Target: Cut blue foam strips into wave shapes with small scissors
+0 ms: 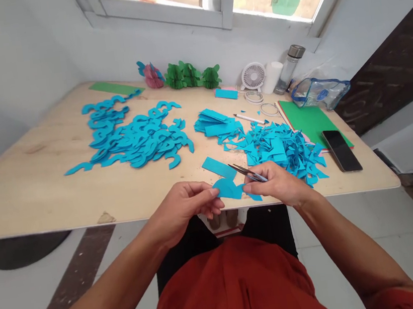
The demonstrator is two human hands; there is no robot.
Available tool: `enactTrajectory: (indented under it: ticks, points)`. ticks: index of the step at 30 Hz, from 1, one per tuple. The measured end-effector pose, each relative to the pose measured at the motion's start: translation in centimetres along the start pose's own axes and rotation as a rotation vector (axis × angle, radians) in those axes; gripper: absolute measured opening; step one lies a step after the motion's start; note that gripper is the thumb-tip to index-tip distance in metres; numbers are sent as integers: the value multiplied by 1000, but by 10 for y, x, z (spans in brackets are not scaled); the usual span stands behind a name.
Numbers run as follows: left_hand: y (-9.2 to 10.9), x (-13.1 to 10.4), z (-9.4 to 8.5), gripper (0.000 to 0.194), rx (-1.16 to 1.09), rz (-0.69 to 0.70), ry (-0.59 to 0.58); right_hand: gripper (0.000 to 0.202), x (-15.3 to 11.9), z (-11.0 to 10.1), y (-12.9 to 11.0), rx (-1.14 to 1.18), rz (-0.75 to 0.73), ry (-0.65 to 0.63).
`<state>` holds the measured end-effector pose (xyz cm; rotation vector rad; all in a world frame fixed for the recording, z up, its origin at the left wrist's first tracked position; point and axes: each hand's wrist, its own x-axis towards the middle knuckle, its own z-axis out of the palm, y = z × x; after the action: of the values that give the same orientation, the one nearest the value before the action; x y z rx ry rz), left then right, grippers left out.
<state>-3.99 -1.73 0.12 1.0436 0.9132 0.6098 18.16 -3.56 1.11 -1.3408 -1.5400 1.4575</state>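
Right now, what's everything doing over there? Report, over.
Left hand pinching cut blue paper. Right hand holding scissors. Blue strip and scrap heap lying close by.

In from the lower left comes the bare left forearm (109,284), angling up to the front edge of the pale wooden table (43,214). There's the left hand (182,203), right over that edge, thumb laid on top in a pinch, the lower fingers curled loosely beneath. Across from it, the bare right forearm (349,242) slants up from the lower right, its wrist at the same front edge. The right hand (282,183) is bent into a grip, thumb pointing left. Both sets of fingertips: close together, not touching!
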Motion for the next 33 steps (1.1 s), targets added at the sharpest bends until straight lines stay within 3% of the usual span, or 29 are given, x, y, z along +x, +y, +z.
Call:
enactTrajectory:
  ticks: [3, 5, 11, 13, 17, 21, 26, 33]
  points:
    - [-4, 2, 2, 23, -36, 11, 51, 21, 4, -1, 4, 44, -5, 30]
    - [-7, 4, 2, 23, -73, 11, 105, 21, 8, -1, 8, 110, 2, 116]
    - [-14, 11, 2, 23, -222, 50, 283, 33, 10, 22, 34, 550, -53, 678]
    - [-16, 14, 4, 21, -283, 68, 333, 33, 7, 39, 44, 602, -74, 779]
    - [-20, 21, 10, 17, -394, 93, 404, 27, 7, 68, 51, 388, -66, 800]
    - [-22, 22, 21, 15, -414, 122, 415, 22, 19, 76, 42, 213, -58, 778]
    - [-22, 18, 29, 16, -372, 130, 411, 28, 30, 77, 38, 296, -90, 791]
    - [-23, 3, 26, 18, -370, 97, 343, 34, 24, 79, 38, 513, -69, 733]
